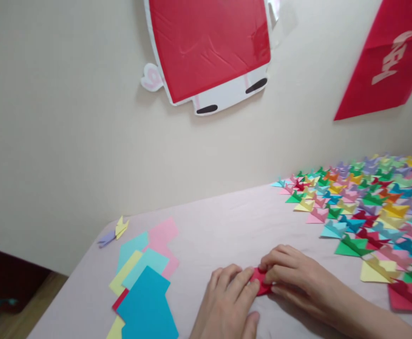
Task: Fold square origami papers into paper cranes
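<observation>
A small piece of red paper (259, 280) lies on the pale pink table (220, 230) near the front edge. My left hand (227, 301) presses on its left side with curled fingers. My right hand (291, 273) covers its right side, fingers bent and pinched over the paper. Most of the red paper is hidden under both hands.
A loose stack of flat coloured paper squares (145, 282) lies at the left. Two small folded pieces (116, 231) sit by the table's left corner. Several folded paper shapes (372, 212) cover the right side. Red decorations (209, 47) hang on the wall.
</observation>
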`<state>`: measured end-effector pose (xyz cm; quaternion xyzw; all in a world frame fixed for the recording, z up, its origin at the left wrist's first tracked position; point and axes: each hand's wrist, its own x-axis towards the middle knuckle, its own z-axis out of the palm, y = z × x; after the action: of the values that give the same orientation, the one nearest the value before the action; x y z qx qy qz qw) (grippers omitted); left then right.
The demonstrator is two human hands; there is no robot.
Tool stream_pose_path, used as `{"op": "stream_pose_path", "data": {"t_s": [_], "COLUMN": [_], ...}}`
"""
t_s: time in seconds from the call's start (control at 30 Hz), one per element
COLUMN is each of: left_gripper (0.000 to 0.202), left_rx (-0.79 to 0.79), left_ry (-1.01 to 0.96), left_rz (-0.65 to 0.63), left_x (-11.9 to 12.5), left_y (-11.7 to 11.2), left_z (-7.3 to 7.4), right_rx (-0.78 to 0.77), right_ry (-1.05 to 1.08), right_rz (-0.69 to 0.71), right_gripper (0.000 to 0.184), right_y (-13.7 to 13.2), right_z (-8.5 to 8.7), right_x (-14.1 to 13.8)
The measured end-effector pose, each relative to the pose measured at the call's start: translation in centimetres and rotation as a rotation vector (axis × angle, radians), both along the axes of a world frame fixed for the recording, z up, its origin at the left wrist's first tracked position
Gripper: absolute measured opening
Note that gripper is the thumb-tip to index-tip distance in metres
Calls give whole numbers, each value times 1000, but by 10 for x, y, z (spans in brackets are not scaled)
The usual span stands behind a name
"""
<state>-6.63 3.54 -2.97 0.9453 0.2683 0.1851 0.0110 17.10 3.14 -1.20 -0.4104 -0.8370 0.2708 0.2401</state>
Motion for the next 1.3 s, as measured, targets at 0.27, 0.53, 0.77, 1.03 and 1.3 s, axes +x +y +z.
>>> {"op": "stream_pose_path", "data": {"t_s": [0.27, 0.53, 0.77, 1.03, 1.3], "left_gripper": [19, 20, 22, 18, 20], "left_rx": [200, 249, 367, 448, 440], "left_ry": [-91, -111, -79, -120, -110], "left_rz": [49, 39, 77, 80, 80], "left_x": [4, 5, 8, 12, 10], "left_y": [-5, -9, -11, -11, -10], "left_z": [-16, -17, -27, -31, -33], "right_rx": [-103, -116, -96, -114, -90], "right_ry": [139, 152, 146, 142, 157], "right_rz": [-159, -265, -279, -276, -264], "right_gripper": [19, 15, 15, 15, 17], "right_y": [-1, 3, 2, 5, 6], "right_z": [-5, -10, -16, -18, -20], "right_x": [-9, -20, -20, -19, -19]}}
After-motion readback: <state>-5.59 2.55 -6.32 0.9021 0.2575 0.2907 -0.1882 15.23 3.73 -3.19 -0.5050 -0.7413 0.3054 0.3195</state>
